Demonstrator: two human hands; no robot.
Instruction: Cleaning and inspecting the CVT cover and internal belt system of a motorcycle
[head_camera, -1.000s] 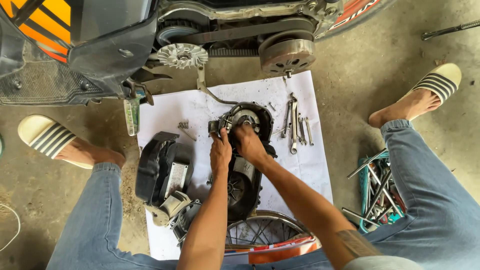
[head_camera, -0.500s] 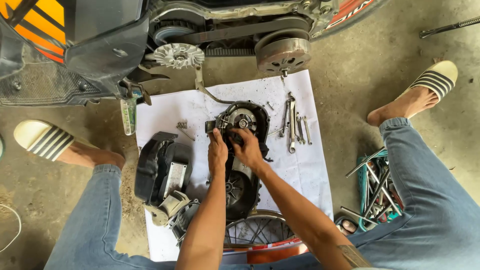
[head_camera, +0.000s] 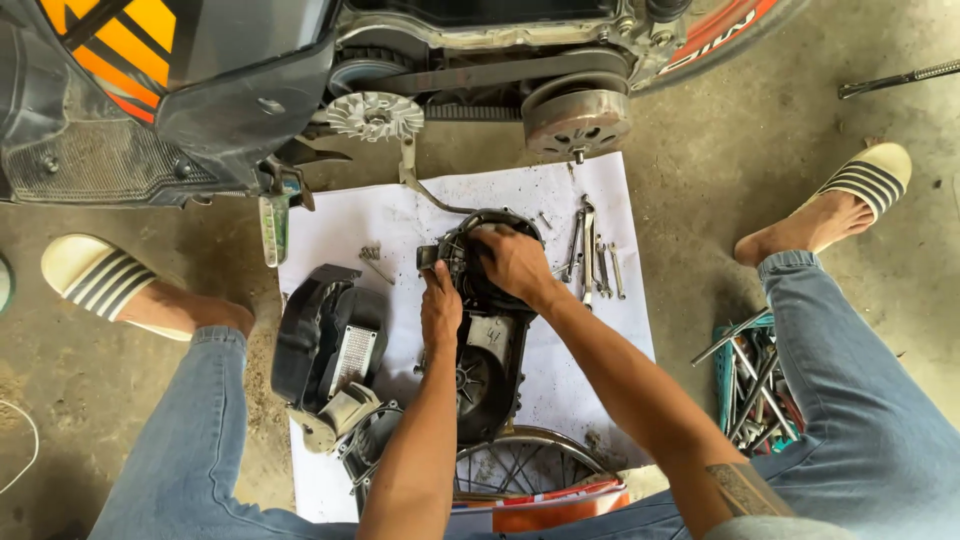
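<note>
Left hand (head_camera: 441, 305) fingers clamped on black engine cover's (head_camera: 487, 350) left edge, right hand (head_camera: 512, 262) fingers curled over its top, wrenches (head_camera: 592, 255) beside, white sheet (head_camera: 330, 230) beneath

Bright, even daylight fills the scene, soft rather than harsh. The white paper sheet (head_camera: 600, 330) is the brightest area, close to washed out but still showing specks and stains. Shadows are faint: a soft dark patch lies beneath the scooter body (head_camera: 200, 110) above the sheet, and the arms cast weak shade on the sheet. The chrome wheel rim (head_camera: 520, 450) below the sheet carries small glints. Focus is sharp throughout, with no motion blur. Wide-angle lens stretches the sandals and knees beside the sheet
</note>
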